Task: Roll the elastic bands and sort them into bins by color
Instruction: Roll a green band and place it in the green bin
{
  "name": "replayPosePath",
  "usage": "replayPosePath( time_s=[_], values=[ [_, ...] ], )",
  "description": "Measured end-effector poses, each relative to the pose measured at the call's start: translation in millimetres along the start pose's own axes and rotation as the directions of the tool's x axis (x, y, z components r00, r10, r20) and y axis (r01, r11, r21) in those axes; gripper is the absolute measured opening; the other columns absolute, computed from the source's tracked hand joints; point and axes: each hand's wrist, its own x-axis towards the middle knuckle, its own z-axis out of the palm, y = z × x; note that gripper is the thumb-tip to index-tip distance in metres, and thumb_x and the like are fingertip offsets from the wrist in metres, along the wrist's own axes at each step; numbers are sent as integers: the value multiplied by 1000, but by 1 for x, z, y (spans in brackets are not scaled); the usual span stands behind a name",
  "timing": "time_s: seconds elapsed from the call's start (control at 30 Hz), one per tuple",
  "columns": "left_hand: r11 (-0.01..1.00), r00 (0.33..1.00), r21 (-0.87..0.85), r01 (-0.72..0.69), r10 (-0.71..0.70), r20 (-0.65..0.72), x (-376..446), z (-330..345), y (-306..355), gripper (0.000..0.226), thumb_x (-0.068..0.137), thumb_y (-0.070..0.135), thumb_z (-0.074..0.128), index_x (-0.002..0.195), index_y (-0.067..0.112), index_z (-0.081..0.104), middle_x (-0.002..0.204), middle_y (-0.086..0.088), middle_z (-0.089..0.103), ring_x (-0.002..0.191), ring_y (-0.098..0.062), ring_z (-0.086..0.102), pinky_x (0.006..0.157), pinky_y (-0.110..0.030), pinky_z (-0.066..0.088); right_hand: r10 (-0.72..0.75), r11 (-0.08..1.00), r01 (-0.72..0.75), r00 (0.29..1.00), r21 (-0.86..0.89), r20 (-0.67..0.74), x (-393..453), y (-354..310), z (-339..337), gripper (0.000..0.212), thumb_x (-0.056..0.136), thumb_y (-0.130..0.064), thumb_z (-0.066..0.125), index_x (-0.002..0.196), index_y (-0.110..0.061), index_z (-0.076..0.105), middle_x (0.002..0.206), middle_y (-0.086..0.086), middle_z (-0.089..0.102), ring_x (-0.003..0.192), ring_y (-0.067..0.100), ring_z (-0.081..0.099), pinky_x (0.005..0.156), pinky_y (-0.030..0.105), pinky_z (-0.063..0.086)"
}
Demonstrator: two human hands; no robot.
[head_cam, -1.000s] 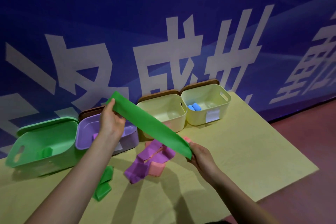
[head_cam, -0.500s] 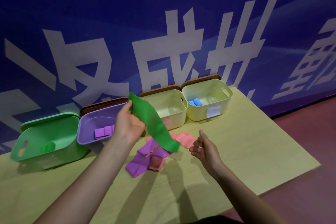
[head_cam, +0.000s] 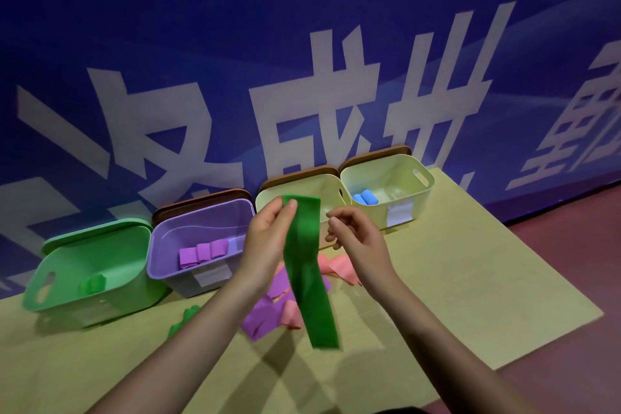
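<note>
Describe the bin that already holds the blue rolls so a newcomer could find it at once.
Four bins stand in a row along the blue wall at the back of the yellow table. The pale yellow bin is the one at the far right end, with two blue rolls inside. Its pale yellow neighbour shows no blue rolls, and the others are purple and green.

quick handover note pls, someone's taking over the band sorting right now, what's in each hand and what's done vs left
Left hand pinches the top end of a green band, which hangs unrolled. Right hand is beside the band's top, fingers loosely curled, holding nothing.
Done: one green roll in the green bin, three purple rolls in the purple bin, blue rolls in the far right bin.
Left: roll this green band and put it in the green bin; then the loose purple bands, pink bands and another green band on the table.
</note>
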Motion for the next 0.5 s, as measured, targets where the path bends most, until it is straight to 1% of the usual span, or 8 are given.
replayPosePath(
  time_s=[0.07,0.1,0.2,0.23,0.3,0.37,0.4,0.5],
  values=[
    [1000,1000,-20,-17,17,-9,-2,4,1,17,97,26,52,89,19,66,97,-27,61,87,-28,56,84,-55,47,-30,998,31,999,-49,28,6,-9,4,6,85,-17,63,90,-19,62,77,-1,60,70,11,58,64,20,45],
    [999,999,-42,-31,31,-10,-4,6,2,18,97,24,51,89,18,66,96,-27,62,87,-29,56,84,-55,47,-38,997,40,999,-71,35,8,-12,5,9,86,-12,65,90,-19,62,76,-2,59,69,11,56,63,21,45],
    [997,998,-58,-54,53,-15,-5,12,0,20,97,21,50,91,12,66,96,-29,63,85,-27,58,80,-44,47,-36,996,39,998,-84,43,12,-18,5,11,87,0,63,87,-11,61,70,0,56,61,6,52,58,18,44],
    [996,998,-61,-59,58,-15,-5,14,0,20,98,19,50,92,11,66,95,-28,64,85,-27,59,80,-42,47,-32,997,35,998,-76,47,12,-21,5,12,88,3,62,85,-8,59,67,1,54,57,4,51,55,15,42],
    [996,998,-65,-66,65,-12,-5,16,-3,19,98,17,49,94,9,66,97,-26,65,87,-26,59,84,-45,48,-19,998,22,999,-52,49,12,-24,2,16,88,7,58,80,-6,56,59,-4,52,50,1,50,49,12,40],
    [996,998,-69,-60,60,-4,-4,18,-7,19,98,16,48,96,7,64,98,-24,65,90,-26,60,88,-48,48,-14,999,16,999,-50,39,13,-26,0,18,89,7,57,77,-6,54,53,-8,50,46,2,48,48,13,40],
    [996,999,-79,-42,42,3,-3,18,-11,18,98,16,48,97,6,63,96,-20,66,90,-26,61,89,-48,48,-11,999,12,999,-49,31,13,-27,0,16,89,7,57,78,-4,54,53,-5,49,45,3,47,48,14,39],
    [991,998,-127,48,-42,49,-4,21,-24,16,98,17,50,90,11,62,86,-8,70,82,-21,65,81,-44,49,-5,999,5,1000,-35,-1,15,-26,-3,13,89,6,57,80,-2,53,58,2,45,46,7,44,48,17,39]
  ],
)
